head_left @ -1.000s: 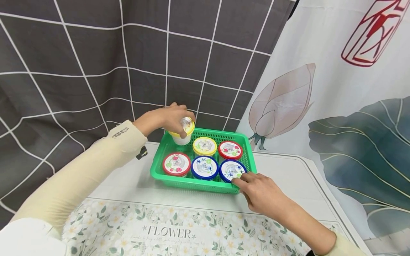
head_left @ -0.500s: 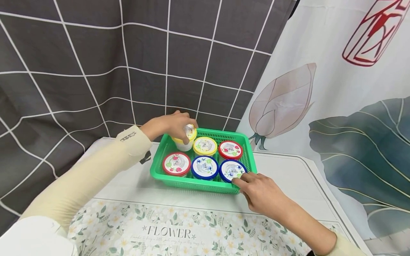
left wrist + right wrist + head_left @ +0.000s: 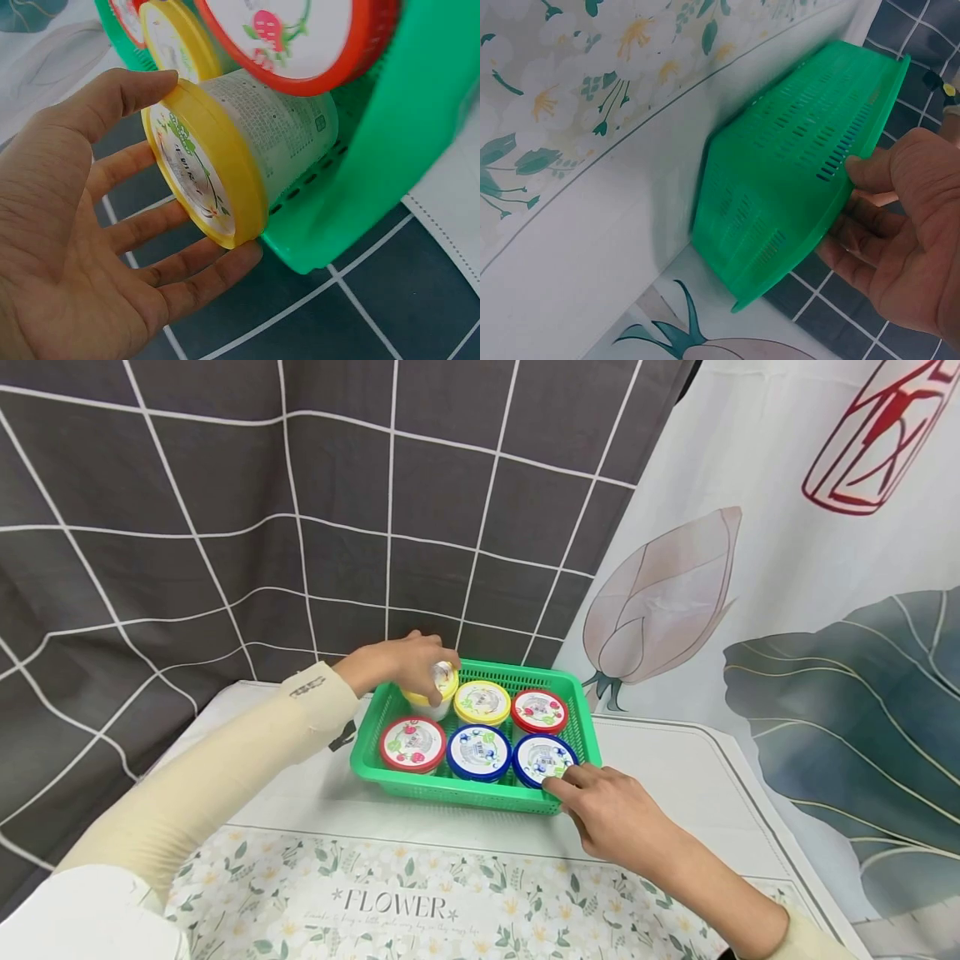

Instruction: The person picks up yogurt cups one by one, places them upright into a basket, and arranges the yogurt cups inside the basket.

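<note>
A green plastic basket [image 3: 468, 795] stands on the table. My left hand [image 3: 405, 662] grips a white tub with a yellow lid [image 3: 442, 681] by the lid's rim, in the basket's far left corner. In the left wrist view, thumb and fingers spread around the edge of this tub's yellow lid [image 3: 202, 161], and its lower part is inside the basket wall [image 3: 405, 157]. Beside it stands a second yellow-lidded tub [image 3: 482, 702]. At the near right corner, my right hand [image 3: 611, 810] pinches the basket rim between thumb and fingers, as the right wrist view shows on the green rim [image 3: 870, 142].
Two red-lidded tubs [image 3: 413, 744] and two blue-lidded tubs [image 3: 480, 752] share the basket. A floral mat [image 3: 420, 902] lies in front on the white table [image 3: 660, 760]. A dark grid curtain [image 3: 337, 477] hangs behind, with a flower-print curtain [image 3: 660, 602] at right.
My left hand has come down with the yellow-lidded tub, which now sits lower and more level in the far left corner. The right hand has stayed at the rim.
</note>
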### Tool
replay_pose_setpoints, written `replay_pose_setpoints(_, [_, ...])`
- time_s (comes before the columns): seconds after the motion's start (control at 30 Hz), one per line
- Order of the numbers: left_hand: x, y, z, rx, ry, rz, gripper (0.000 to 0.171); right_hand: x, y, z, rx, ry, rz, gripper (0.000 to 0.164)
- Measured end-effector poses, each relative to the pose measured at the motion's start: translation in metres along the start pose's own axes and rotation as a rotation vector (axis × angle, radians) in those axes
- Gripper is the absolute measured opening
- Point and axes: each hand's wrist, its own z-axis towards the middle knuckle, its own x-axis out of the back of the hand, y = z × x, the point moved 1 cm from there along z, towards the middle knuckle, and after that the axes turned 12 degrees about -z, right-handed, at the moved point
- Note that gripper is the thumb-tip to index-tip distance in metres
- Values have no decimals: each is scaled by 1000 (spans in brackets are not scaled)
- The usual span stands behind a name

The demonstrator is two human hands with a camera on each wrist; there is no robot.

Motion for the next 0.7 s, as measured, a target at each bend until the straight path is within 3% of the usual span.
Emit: replay_pose_setpoints(0.7, [-9,-12,11,78,-80,-32,78,-1,1,0,2,1,2,41])
